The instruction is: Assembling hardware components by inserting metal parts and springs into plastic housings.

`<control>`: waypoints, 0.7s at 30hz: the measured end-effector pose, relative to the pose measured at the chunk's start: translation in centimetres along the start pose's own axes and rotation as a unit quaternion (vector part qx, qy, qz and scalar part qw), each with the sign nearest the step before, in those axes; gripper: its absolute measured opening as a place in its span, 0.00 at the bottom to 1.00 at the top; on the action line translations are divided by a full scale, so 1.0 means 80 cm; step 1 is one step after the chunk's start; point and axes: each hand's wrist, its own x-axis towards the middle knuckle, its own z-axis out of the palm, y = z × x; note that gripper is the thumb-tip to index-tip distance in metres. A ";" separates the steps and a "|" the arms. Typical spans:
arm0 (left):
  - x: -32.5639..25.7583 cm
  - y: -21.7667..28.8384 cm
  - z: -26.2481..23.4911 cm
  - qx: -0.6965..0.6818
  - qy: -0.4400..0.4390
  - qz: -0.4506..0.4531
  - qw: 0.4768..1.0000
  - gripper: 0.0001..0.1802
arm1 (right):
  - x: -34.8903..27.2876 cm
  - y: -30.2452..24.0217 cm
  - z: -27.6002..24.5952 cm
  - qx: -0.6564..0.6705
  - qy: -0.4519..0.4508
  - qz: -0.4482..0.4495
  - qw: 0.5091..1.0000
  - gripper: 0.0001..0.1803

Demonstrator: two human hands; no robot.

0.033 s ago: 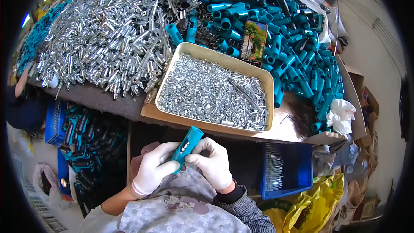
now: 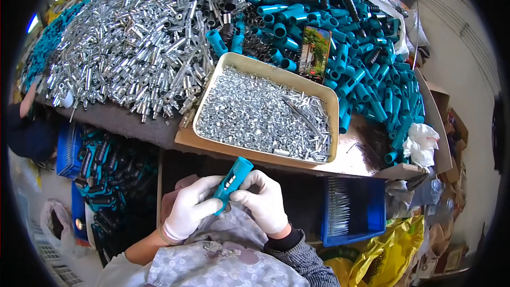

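A teal plastic tube (image 2: 238, 171) is held tilted in front of my body, its wide end up and toward the table. Small shiny metal pieces show in a slot along its side. My left hand (image 2: 189, 208), in a white glove, is closed around the tube's lower part, thumb across the front. My right hand (image 2: 265, 205), also gloved in white, grips the tube's right side with bent fingers and thumb. Its fingertips are partly hidden behind the tube. Beyond both hands, a cream tray (image 2: 197, 122) of small metal pieces sits at the table's near edge.
Loose metal parts (image 2: 138, 48) are heaped at the left, teal tubes (image 2: 366, 74) at the right. A phone (image 2: 314, 53) leans behind the tray. Below the table stand a blue bin (image 2: 353, 240) of thin metal rods and teal-and-black handles (image 2: 103, 180). Another person's arm (image 2: 27, 98) shows far left.
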 end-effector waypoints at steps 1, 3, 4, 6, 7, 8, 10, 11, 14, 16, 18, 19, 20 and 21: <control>-0.002 0.005 -0.002 -0.044 -0.024 -0.035 0.998 0.27 | 0.001 0.002 -0.005 0.045 -0.022 0.036 0.998 0.10; -0.001 -0.004 -0.006 -0.072 -0.059 -0.037 0.995 0.28 | 0.001 0.001 -0.010 0.135 -0.052 0.073 0.987 0.20; -0.001 -0.010 -0.005 -0.083 -0.071 -0.028 0.994 0.27 | 0.005 0.002 -0.010 0.100 -0.047 0.052 0.992 0.23; -0.002 -0.010 -0.004 -0.033 -0.064 -0.019 0.997 0.26 | 0.004 -0.011 -0.013 0.042 -0.053 0.031 0.997 0.27; -0.002 -0.011 -0.004 0.005 -0.061 -0.008 0.998 0.25 | 0.004 -0.011 -0.011 0.032 -0.055 0.021 0.998 0.29; -0.004 -0.008 -0.002 0.006 -0.051 -0.007 0.999 0.25 | 0.008 -0.010 -0.006 0.015 -0.056 0.004 0.998 0.28; -0.006 -0.001 0.001 0.193 -0.027 0.010 0.981 0.26 | 0.012 -0.028 0.007 -0.167 -0.039 0.005 0.985 0.23; -0.005 -0.001 -0.001 0.183 -0.018 0.006 0.983 0.26 | 0.019 -0.029 0.011 -0.156 -0.036 -0.018 0.987 0.19; 0.000 -0.001 -0.021 -0.033 -0.047 0.059 0.997 0.25 | 0.060 -0.071 0.014 -0.286 -0.176 -0.104 0.936 0.23; -0.004 0.017 -0.035 -0.190 -0.035 0.056 0.979 0.29 | 0.110 -0.124 0.020 -0.529 -0.245 -0.229 0.780 0.23; -0.002 0.022 -0.053 -0.254 -0.017 0.089 0.963 0.34 | 0.195 -0.147 0.023 -0.526 -0.136 -0.385 0.746 0.09; -0.002 0.025 -0.058 -0.242 -0.007 0.090 0.966 0.34 | 0.248 -0.172 0.021 -0.579 -0.084 -0.438 0.682 0.08; -0.005 0.028 -0.066 -0.230 0.012 0.095 0.969 0.33 | 0.291 -0.192 0.029 -0.542 -0.055 -0.488 0.681 0.07; -0.006 0.028 -0.070 -0.214 0.035 0.078 0.973 0.34 | 0.333 -0.208 0.030 -0.599 -0.027 -0.525 0.604 0.06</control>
